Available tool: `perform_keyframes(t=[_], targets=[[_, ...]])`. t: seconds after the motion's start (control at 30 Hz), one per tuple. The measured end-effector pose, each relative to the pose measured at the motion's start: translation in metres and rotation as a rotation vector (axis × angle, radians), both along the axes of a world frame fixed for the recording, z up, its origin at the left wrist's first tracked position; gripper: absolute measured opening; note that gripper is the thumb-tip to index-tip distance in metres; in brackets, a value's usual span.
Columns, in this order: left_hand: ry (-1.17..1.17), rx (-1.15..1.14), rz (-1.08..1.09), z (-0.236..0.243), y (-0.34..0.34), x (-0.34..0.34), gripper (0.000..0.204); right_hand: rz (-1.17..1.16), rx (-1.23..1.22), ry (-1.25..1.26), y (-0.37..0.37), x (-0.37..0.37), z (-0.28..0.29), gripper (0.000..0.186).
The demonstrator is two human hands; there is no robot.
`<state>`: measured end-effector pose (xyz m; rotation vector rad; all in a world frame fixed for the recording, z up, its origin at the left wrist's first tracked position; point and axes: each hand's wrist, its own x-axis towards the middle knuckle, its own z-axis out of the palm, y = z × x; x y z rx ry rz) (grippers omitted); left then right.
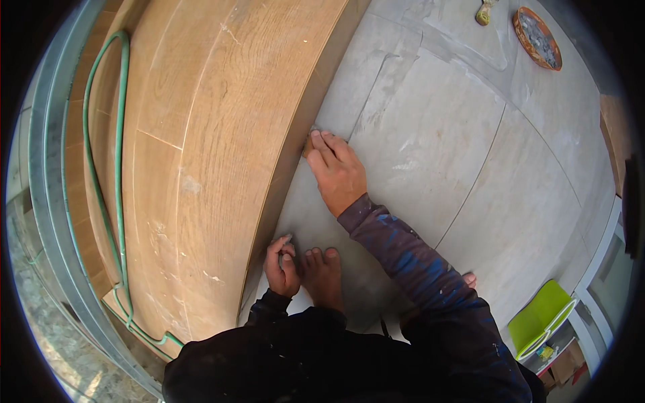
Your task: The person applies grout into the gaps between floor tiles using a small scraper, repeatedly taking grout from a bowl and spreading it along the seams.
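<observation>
My right hand reaches forward, its fingers pressed together on a small tan-brown piece. It holds that piece low, against the joint between the wood-look step and the grey tiled floor. Most of the piece is hidden under the fingers, so its kind does not show. Nearer to me, my left hand is curled beside the step's face. A small whitish-grey bit shows at its fingertips; what it is cannot be made out. My bare foot stands just right of that hand.
A shallow orange-brown bowl of grey paste lies at the far right, with a yellowish-handled tool near it. Along the step's left side runs a green hose beside a metal rail. A lime-green bin stands at lower right.
</observation>
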<state>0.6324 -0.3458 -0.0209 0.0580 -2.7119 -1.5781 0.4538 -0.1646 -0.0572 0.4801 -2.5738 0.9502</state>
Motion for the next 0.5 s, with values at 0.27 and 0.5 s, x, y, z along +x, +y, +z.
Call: perform_keyframes(t=[0.27, 0.5], targets=[[0.026, -0.024, 0.019, 0.001, -0.006, 0.025, 0.034, 0.081, -0.384, -0.457, 0.018, 0.029, 0.036, 0.012], [0.055, 0.003, -0.055, 0.023, 0.02, -0.015, 0.037, -0.173, -1.294, -0.892, 0.122, -0.054, 0.054, 0.02]])
